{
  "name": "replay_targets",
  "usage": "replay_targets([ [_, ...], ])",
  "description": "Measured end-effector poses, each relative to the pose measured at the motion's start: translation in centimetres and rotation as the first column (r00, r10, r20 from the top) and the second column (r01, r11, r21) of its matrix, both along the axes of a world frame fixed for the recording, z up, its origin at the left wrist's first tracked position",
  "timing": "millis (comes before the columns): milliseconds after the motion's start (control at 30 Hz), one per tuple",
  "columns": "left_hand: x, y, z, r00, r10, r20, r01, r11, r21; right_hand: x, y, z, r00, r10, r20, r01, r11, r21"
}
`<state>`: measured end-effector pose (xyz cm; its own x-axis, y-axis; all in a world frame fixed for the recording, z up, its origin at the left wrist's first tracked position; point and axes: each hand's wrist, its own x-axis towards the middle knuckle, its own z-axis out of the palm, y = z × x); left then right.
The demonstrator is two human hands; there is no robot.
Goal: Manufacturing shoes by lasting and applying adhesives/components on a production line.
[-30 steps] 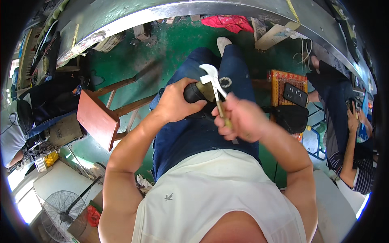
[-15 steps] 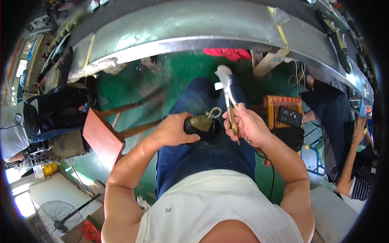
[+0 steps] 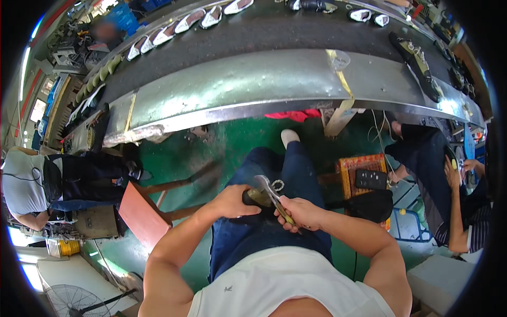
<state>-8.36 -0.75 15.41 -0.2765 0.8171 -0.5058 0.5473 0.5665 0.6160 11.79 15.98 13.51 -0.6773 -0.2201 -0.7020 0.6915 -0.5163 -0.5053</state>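
On my lap, my left hand (image 3: 233, 201) is closed around a small dark and olive shoe (image 3: 256, 197). A pale looped cord (image 3: 278, 185) sticks up at its far side. My right hand (image 3: 302, 212) grips a pair of lasting pincers (image 3: 273, 194) by the handles. The silver jaws lie at or just over the shoe's top. Whether they touch or pinch it I cannot tell, and my fingers cover part of the handles.
Ahead runs a metal-edged bench (image 3: 222, 79) with a dark belt carrying several white shoes (image 3: 189, 20). A pink board stool (image 3: 141, 214) stands left; a patterned seat (image 3: 346, 171) with a black device (image 3: 371, 179) is right. Co-workers sit or stand on both sides.
The pincers were raised and apart from the shoe; my right hand has brought them down and left onto it. My view has tilted up, showing more of the bench.
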Motion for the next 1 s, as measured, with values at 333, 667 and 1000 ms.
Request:
replay_targets([
  [333,-11.6,-2.0,5.8,0.517,0.269,0.812,-0.815,0.445,0.371,-0.7,17.5,7.1,0.895,0.070,-0.440,0.445,-0.168,0.880],
  [667,-42.6,18.3,4.4,0.451,0.790,0.416,-0.694,0.018,0.720,-2.4,41.8,1.1,0.969,-0.088,-0.231,0.109,-0.686,0.719],
  [1000,-53.8,19.3,1.5,0.743,0.663,-0.090,-0.615,0.730,0.299,-2.2,42.3,1.1,0.945,-0.208,-0.254,0.079,-0.607,0.791],
])
